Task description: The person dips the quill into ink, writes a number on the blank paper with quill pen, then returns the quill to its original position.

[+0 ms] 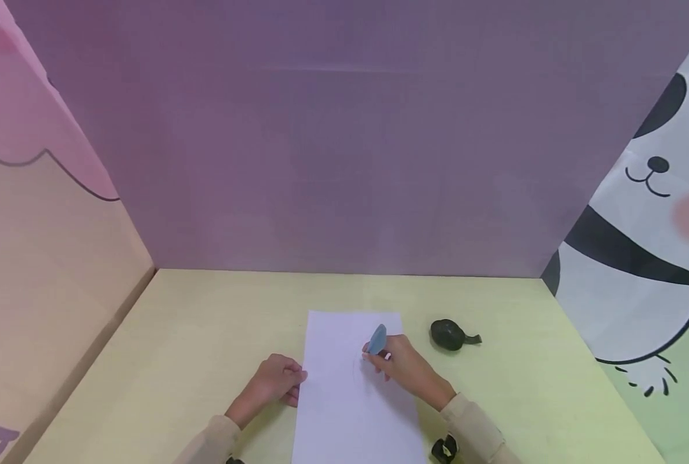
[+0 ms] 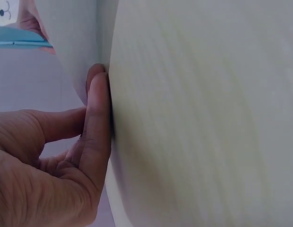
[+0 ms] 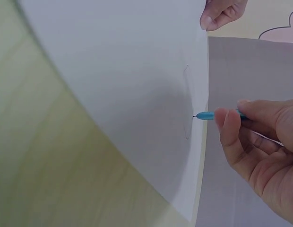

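A white sheet of paper (image 1: 344, 412) lies lengthwise on the table. At its left edge my left hand (image 1: 277, 380) pinches the paper, the thumb (image 2: 66, 124) meeting the bent fingers in the left wrist view. My right hand (image 1: 405, 367) is over the upper right part of the sheet. It holds a blue pen (image 3: 205, 115) between thumb and fingers; the pen's wide, flat, leaf-shaped top (image 1: 378, 339) points upward. In the right wrist view, the pen's tip touches or nearly touches the paper beside a thin curved line (image 3: 185, 130).
A dark, rounded thing with a short stem (image 1: 447, 335) lies on the pale wooden table (image 1: 216, 322), right of the paper. A purple panel (image 1: 344, 174) stands behind the table. Panels with cartoon animals flank it. A black device (image 1: 444, 449) sits at my right wrist.
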Demonstrator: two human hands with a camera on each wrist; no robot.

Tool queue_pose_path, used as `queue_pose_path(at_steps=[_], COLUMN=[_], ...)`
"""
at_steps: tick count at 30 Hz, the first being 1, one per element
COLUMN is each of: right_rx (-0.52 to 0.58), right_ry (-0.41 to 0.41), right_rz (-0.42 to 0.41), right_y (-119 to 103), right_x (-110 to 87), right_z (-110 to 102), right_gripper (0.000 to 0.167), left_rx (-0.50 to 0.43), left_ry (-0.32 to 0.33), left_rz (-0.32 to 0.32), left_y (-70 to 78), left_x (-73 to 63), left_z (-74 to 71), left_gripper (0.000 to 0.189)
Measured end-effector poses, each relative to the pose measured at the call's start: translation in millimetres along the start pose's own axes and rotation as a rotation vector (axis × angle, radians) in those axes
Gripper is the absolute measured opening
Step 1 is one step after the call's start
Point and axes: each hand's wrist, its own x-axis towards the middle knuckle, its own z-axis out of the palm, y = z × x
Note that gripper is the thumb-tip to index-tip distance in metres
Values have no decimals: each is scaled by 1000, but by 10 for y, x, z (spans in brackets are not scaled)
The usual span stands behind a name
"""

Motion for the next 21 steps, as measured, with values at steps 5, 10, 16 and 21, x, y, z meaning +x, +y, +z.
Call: queue_pose_path(at_steps=[5, 10, 16, 21], right_rx=[0, 8, 19, 3], right_ry=[2, 3, -22, -18], right_rz=[-6, -7, -17, -35], right_y=[-11, -19, -32, -66], right_x=[16, -18, -1, 21], right_z=[12, 39, 65, 51], right_gripper=[14, 14, 14, 14], left_rx=[7, 18, 28, 20], left_ry=[12, 12, 11, 12], left_rz=[5, -11, -8, -1], left_y=[13, 11, 1, 9], left_x=[-1, -13, -24, -12], left_z=[12, 41, 33, 14], left_gripper=[15, 15, 13, 15])
